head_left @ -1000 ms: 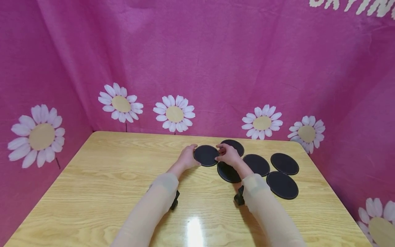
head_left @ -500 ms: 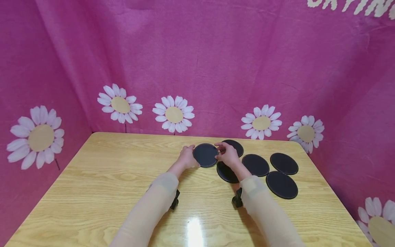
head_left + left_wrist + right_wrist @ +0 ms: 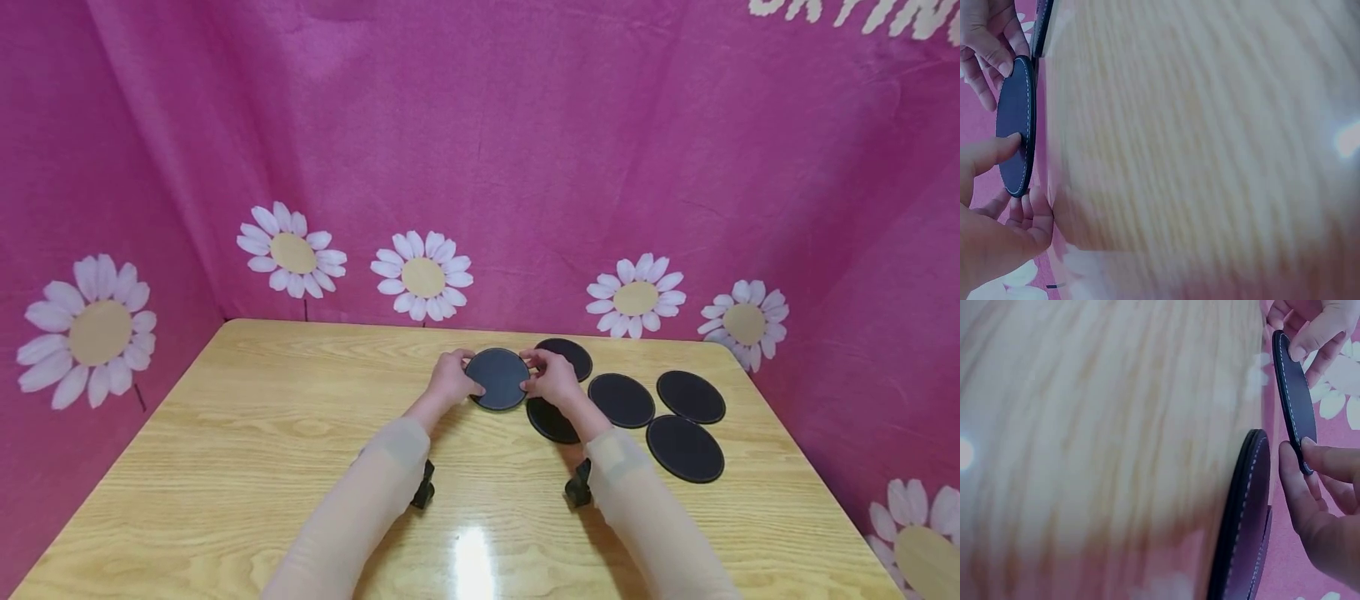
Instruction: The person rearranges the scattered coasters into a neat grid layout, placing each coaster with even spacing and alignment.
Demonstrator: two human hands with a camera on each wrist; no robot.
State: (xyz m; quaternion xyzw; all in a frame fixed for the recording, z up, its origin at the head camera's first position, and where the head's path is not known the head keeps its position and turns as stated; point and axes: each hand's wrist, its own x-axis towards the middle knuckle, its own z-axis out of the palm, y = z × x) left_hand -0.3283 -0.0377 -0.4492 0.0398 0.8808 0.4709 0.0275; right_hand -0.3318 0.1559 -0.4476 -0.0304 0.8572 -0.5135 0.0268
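Observation:
A round black coaster (image 3: 498, 380) with light edge stitching is held between both hands near the table's far side. My left hand (image 3: 452, 379) grips its left edge, thumb on the upper face and fingers at the underside, as the left wrist view shows. From the opposite edge, my right hand (image 3: 553, 378) pinches it between thumb and fingers. In the right wrist view the held coaster (image 3: 1296, 394) appears raised off the table. Close to my right hand lie two more coasters, one behind it (image 3: 572, 358) and one in front (image 3: 551, 422), partly covered by the hand.
Farther right on the wooden table (image 3: 300, 433) lie three black coasters: a middle one (image 3: 622, 401), a back right one (image 3: 692, 397) and a front right one (image 3: 686, 448). A pink cloth (image 3: 480, 167) with printed daisies stands behind and beside the table.
The coaster between my hands has risen slightly and its face looks lighter. My left thumb has moved from its rim onto its top. The other coasters stay in place.

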